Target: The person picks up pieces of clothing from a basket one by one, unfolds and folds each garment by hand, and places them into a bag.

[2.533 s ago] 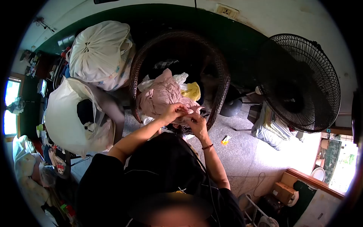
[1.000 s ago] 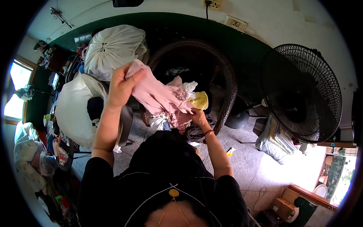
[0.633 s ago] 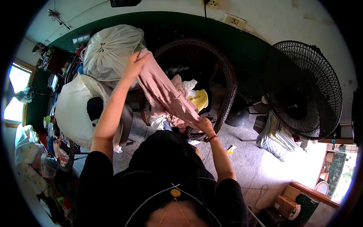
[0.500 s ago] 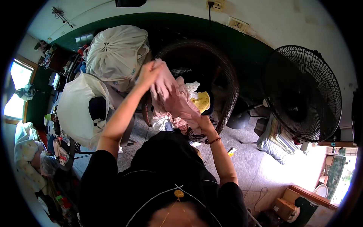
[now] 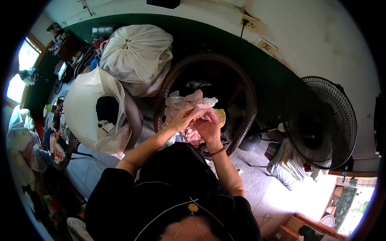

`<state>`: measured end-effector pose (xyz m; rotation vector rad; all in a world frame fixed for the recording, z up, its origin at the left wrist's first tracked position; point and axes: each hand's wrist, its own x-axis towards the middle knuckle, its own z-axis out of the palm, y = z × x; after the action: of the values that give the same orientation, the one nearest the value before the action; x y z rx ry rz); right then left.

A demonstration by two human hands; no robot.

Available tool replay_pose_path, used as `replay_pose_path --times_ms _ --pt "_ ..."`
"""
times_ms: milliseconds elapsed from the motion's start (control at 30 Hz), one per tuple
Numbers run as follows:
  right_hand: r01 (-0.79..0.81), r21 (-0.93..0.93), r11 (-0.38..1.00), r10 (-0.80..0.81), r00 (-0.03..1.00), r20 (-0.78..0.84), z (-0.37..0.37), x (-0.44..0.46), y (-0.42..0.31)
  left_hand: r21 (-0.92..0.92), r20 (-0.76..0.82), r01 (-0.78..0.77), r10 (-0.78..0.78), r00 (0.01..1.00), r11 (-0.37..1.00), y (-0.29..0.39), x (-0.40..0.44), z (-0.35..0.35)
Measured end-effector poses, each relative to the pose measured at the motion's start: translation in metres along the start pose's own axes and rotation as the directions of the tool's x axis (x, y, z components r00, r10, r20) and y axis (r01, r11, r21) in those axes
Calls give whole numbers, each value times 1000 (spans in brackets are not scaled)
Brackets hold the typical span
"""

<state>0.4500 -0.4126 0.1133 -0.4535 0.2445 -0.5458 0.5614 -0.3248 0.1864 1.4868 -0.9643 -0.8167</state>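
Pale pink cloth [image 5: 195, 97], perhaps a garment, is bunched in front of me over the dark wicker chair [image 5: 250, 94]. My left hand [image 5: 183, 119] is closed on it, thumb and fingers pinched together. Close beside it, my right hand [image 5: 210, 129], with a red bead bracelet at the wrist, has its palm turned up and its fingers curled into the same pink cloth. Just right of the hands lies a yellow cloth [image 5: 221, 116]. A dark checked cloth [image 5: 198, 84] shows behind the pink one. More crumpled pink fabric [image 5: 193, 137] sits below the hands.
A tied white sack [image 5: 136, 46] bulges at the back left. In front of it stands an open white bag [image 5: 86, 106] with dark cloth [image 5: 107, 109] inside. A large black fan [image 5: 321, 124] is on the right, near a stack of folded fabric [image 5: 290, 162].
Both hands have come together at the middle. The pink cloth, stretched between them before, is now bunched and lower. The view has shifted slightly.
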Motion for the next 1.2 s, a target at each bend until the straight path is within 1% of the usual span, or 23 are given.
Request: replay_pose_path --times_ms 33,67,133,200,233,267,333,367,400,433,467,533,567,600,667,733,767,867,933,1000,1033,1133,1200 --pt "-128 249 960 126 992 25 37 -10 -23 -186 30 -5 11 999 982 -1 -3 -2" --pt "-248 477 843 241 967 77 59 -16 -37 -366 59 -7 31 998 931 -1 -4 -3" --pt "-267 485 833 242 963 114 62 -15 -36 -363 72 -51 83 994 930 8 -7 -6" --pt "-179 418 891 159 984 83 63 -13 -32 -364 45 77 -65 997 928 9 -9 -6" --pt "-152 356 922 147 988 41 75 -13 -34 -366 36 73 -64 997 928 11 -7 -5" --pt "-160 352 922 154 987 45 72 -11 -34 -249 -77 35 -56 995 968 13 -4 -5" --pt "-180 118 977 183 983 -16 62 -8 -40 2 -292 1 0 957 1000 17 7 -5" --pt "-82 -358 930 53 994 -91 65 -4 -47 -42 -271 -141 124 955 989 16 14 -5" --pt "95 -707 701 -154 988 -21 59 -4 -51 -44 -279 -143 125 952 989 16 20 -9" --pt "221 -871 439 -310 947 84 81 -7 -60 50 -167 -162 168 972 986 38 22 -14" --pt "304 -945 124 -420 879 227 110 -8 -72 141 -48 -189 197 979 972 59 25 -19" --pt "452 -888 -79 -353 821 449 128 5 -89 207 152 -228 199 968 952 84 39 -27" --pt "383 -924 23 -200 907 371 140 9 -98 198 186 -333 298 936 922 92 46 -29" --pt "410 -901 140 -137 910 392 151 14 -105 190 236 -398 352 906 897 101 53 -33" --pt "337 -887 317 -116 942 316 154 31 -115 290 345 -433 329 879 853 145 58 -46" --pt "312 -867 389 -125 950 285 177 36 -128 290 324 -486 393 861 825 178 59 -54" --pt "377 -856 355 -166 926 339 192 37 -133 251 294 -544 472 831 801 187 61 -55" --pt "261 -889 375 -74 965 252 226 41 -155 399 242 -620 575 782 675 209 70 -66" --pt "276 -889 366 -58 960 274 253 39 -170 359 232 -640 600 766 679 218 72 -69" --pt "289 -902 319 -43 956 291 280 36 -188 -45 121 -570 570 812 821 223 73 -65" --pt "322 -901 292 -64 946 318 289 36 -195 -162 94 -546 564 821 822 228 71 -65" --pt "392 -890 231 -103 920 379 321 34 -215 -171 2 -576 585 811 799 235 65 -58" --pt "428 -882 198 -117 903 412 343 30 -228 -210 39 -529 548 836 822 220 75 -51"
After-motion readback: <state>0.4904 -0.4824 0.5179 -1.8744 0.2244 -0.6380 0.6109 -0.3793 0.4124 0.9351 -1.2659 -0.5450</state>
